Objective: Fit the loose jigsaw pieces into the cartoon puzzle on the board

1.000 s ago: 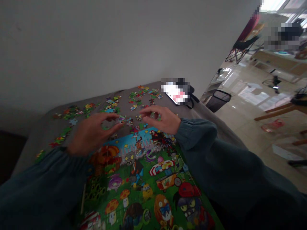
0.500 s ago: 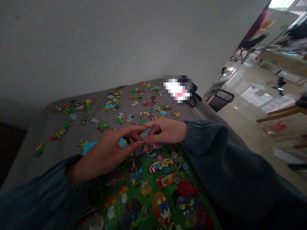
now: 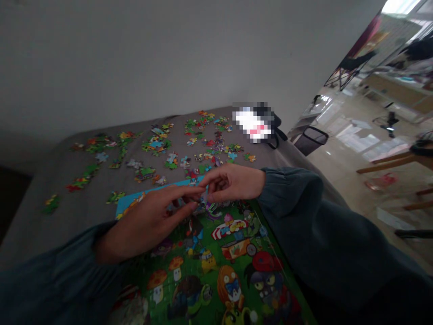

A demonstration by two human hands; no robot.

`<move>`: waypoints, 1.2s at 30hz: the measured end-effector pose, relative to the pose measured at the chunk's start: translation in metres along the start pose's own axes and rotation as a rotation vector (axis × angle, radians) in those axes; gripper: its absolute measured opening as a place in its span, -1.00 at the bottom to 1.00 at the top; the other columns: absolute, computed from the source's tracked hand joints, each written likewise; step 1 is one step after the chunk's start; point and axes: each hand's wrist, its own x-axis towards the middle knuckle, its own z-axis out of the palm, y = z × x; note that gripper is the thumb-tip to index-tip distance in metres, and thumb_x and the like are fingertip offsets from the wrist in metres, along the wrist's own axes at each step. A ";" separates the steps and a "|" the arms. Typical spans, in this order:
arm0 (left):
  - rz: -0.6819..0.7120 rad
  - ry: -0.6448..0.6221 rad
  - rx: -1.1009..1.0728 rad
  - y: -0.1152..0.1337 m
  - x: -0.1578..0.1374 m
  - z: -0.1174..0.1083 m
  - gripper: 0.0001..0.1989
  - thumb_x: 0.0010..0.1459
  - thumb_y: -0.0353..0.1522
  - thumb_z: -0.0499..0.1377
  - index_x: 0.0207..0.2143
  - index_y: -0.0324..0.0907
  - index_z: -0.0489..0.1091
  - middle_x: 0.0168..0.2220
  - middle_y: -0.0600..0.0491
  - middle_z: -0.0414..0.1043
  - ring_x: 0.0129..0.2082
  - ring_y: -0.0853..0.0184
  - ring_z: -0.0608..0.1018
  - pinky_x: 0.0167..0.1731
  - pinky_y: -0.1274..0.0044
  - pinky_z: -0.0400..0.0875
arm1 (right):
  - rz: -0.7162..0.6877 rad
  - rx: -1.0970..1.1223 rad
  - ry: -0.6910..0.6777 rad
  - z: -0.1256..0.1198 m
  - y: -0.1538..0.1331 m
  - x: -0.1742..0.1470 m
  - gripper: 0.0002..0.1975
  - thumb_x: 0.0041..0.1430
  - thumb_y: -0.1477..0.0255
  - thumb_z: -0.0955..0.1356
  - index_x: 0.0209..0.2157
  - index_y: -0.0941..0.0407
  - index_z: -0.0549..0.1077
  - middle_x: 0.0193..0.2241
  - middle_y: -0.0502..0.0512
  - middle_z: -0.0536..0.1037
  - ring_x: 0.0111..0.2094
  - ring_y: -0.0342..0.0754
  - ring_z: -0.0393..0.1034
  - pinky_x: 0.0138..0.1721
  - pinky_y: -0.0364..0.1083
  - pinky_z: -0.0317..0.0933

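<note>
My left hand (image 3: 152, 223) and my right hand (image 3: 233, 183) meet over the upper part of a jigsaw puzzle (image 3: 216, 257) printed with cartoon characters on green. Between their fingertips is a small bluish-grey puzzle piece (image 3: 204, 197), mostly covered. The right thumb and curled fingers close on it, while the left thumb and forefinger pinch at its left side. My left hand hides much of the puzzle's left half. At the upper left, a blue and orange corner (image 3: 126, 203) of the puzzle shows.
Loose puzzle pieces (image 3: 157, 144) lie in clusters over the grey cloth (image 3: 84, 212) beyond the puzzle. A dark strapped item (image 3: 275, 124) with a blurred-out patch is at the back right. A wall (image 3: 152, 58) stands behind. Right of the cloth are a dark bin (image 3: 309, 140) and wooden legs (image 3: 389, 162).
The hands have drawn slightly apart and the piece between them shows less. More of the puzzle's blue top edge is visible. My view has shifted slightly.
</note>
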 end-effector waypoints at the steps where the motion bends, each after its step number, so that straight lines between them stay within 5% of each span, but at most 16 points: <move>1: 0.014 0.020 0.019 0.001 -0.001 -0.001 -0.60 0.37 -0.06 0.07 0.12 -0.01 0.46 0.02 0.04 0.59 -0.10 0.20 0.61 -0.15 0.43 0.52 | -0.001 -0.038 0.003 -0.001 0.000 -0.001 -0.78 0.16 0.51 0.45 -0.12 0.18 0.53 -0.46 -0.09 0.51 -0.47 -0.27 0.34 -0.42 -0.24 0.23; 5: 0.195 0.054 0.139 0.004 -0.006 -0.002 -0.72 0.41 -0.21 0.06 0.03 -0.02 0.48 0.00 0.06 0.57 -0.04 0.22 0.57 -0.01 0.39 0.45 | 0.016 -0.155 -0.036 -0.007 -0.002 -0.005 -0.82 0.18 0.49 0.42 -0.15 0.18 0.55 -0.47 -0.08 0.51 -0.48 -0.26 0.34 -0.42 -0.23 0.22; 9: 0.377 -0.107 0.225 0.010 -0.014 0.005 -0.77 0.40 -0.36 0.07 -0.01 -0.04 0.49 -0.01 0.08 0.55 -0.03 0.26 0.55 0.00 0.41 0.42 | 0.037 -0.195 -0.040 -0.008 -0.002 -0.006 -0.84 0.22 0.44 0.42 -0.18 0.19 0.57 -0.45 -0.02 0.55 -0.44 -0.23 0.40 -0.40 -0.22 0.27; 21: 0.347 -0.182 0.390 0.008 -0.019 0.017 -0.73 0.41 -0.32 0.09 0.09 0.04 0.44 -0.08 0.02 0.46 -0.09 0.17 0.50 -0.08 0.30 0.43 | -0.021 -0.557 0.054 -0.002 -0.001 0.002 -0.83 0.21 0.52 0.44 -0.17 0.24 0.63 -0.47 -0.01 0.54 -0.52 -0.26 0.25 -0.44 -0.20 0.15; 27: 0.375 -0.061 0.512 -0.001 -0.017 0.014 -0.76 0.40 -0.30 0.09 0.02 0.04 0.49 -0.05 0.03 0.49 -0.12 0.13 0.52 -0.14 0.27 0.41 | -0.003 -0.608 0.077 0.000 -0.002 0.001 -0.85 0.20 0.52 0.46 -0.18 0.23 0.63 -0.48 -0.02 0.52 -0.52 -0.25 0.22 -0.43 -0.19 0.13; 36: 0.425 0.046 0.613 -0.014 -0.017 0.007 -0.58 0.48 -0.22 -0.13 0.12 -0.07 0.45 0.16 0.07 0.50 0.10 0.10 0.53 -0.01 0.24 0.40 | 0.067 -0.549 0.110 0.003 -0.004 0.002 -0.75 0.14 0.55 0.50 -0.12 0.26 0.58 -0.42 0.00 0.55 -0.48 -0.23 0.27 -0.40 -0.19 0.17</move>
